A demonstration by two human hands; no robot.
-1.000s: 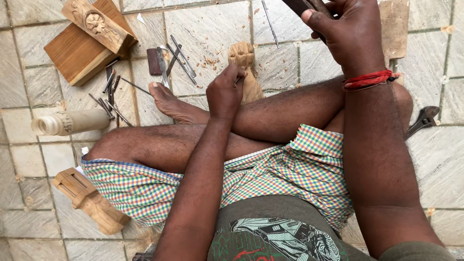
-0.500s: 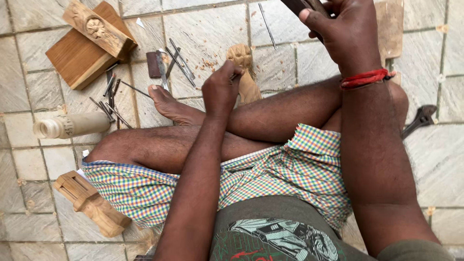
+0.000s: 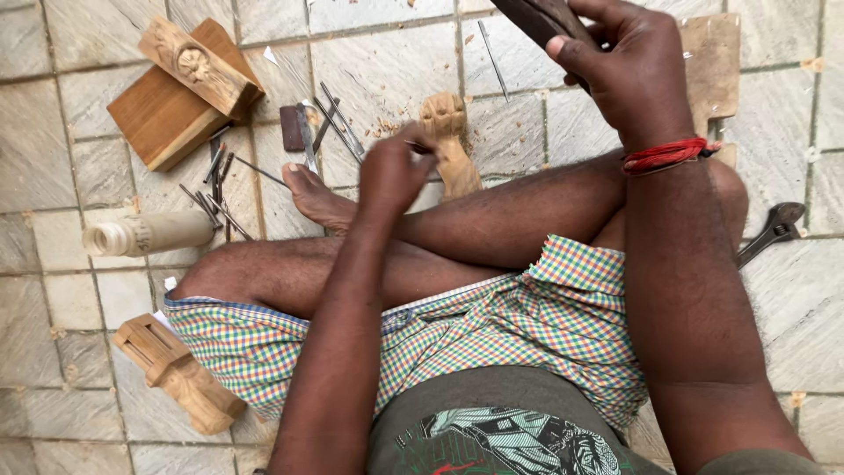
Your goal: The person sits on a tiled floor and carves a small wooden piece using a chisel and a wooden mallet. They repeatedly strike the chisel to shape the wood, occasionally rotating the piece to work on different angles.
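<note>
Head view looks straight down on your crossed bare legs and checked cloth, seated on a pale stone-tiled floor (image 3: pixel 53 308). At ten o'clock lies a flat brown wooden block (image 3: pixel 158 123) with a carved pale wooden bar (image 3: pixel 198 66) resting across its top corner. At seven o'clock a carved pale wooden bracket piece (image 3: pixel 176 374) lies just beside your thigh, and at nine o'clock a turned pale wooden spindle (image 3: pixel 149 233) lies on the tiles. Your right hand (image 3: pixel 629 75), a red thread band at its wrist, is raised at one o'clock and closed around a dark wooden mallet (image 3: pixel 541 18), whose head runs out of the top edge. Your left hand (image 3: pixel 396 171) sits near centre, fingers pinched narrow on a thin metal chisel (image 3: pixel 420 147) whose tip touches the small pale carved wooden figure (image 3: pixel 450 141) standing at twelve o'clock, just beyond your shin. Loose thin metal carving tools (image 3: pixel 330 123) are scattered at eleven o'clock beside your foot. A dark metal wrench (image 3: pixel 774 229) lies at three o'clock.
</note>
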